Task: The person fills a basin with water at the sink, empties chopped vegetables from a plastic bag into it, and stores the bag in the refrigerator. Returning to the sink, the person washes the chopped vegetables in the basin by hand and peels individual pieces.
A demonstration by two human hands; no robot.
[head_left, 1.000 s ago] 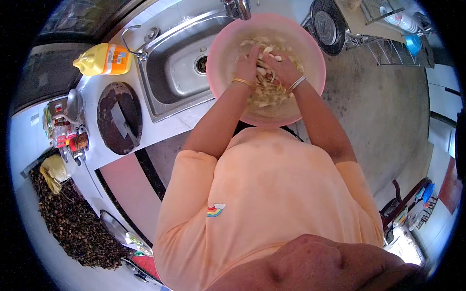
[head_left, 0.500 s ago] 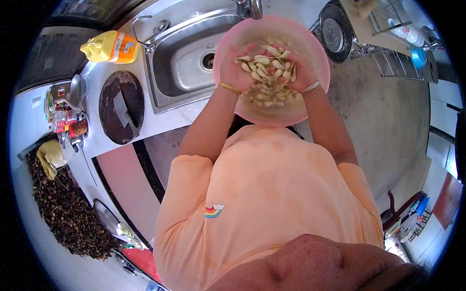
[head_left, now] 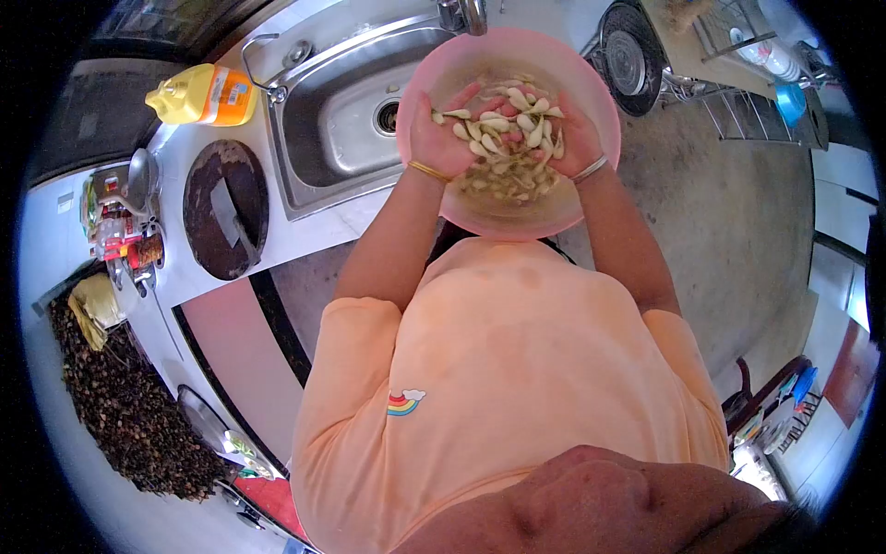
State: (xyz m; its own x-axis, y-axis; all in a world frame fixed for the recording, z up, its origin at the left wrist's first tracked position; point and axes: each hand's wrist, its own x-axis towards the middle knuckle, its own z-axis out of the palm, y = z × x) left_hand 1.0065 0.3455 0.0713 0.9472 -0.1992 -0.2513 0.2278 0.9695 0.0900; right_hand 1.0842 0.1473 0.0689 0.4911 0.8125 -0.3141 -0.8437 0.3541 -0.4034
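A pink translucent basin (head_left: 602, 102) of cloudy water stands at the sink's right end, close against my body. My left hand (head_left: 441, 143), with a gold bangle at the wrist, is in the basin palm up, cupped under a heap of small white bulbs (head_left: 498, 124) with thin stems. From the other side my right hand (head_left: 580, 138), wearing a silver bangle, cups the same heap. Some pink fingertips show between the bulbs. More bulbs (head_left: 517, 180) lie in the water below the hands.
Left of the basin is a steel sink (head_left: 323, 138) with a faucet (head_left: 471, 17) above. On the counter are a round dark chopping board (head_left: 198, 198) with a cleaver (head_left: 224, 212) and a yellow jug (head_left: 203, 95). A black pan (head_left: 628, 65) is at the right.
Both hands stay cupped around the bulbs in the basin. A few bulbs have shifted, and my left palm shows a little more openly. The whole view has moved slightly.
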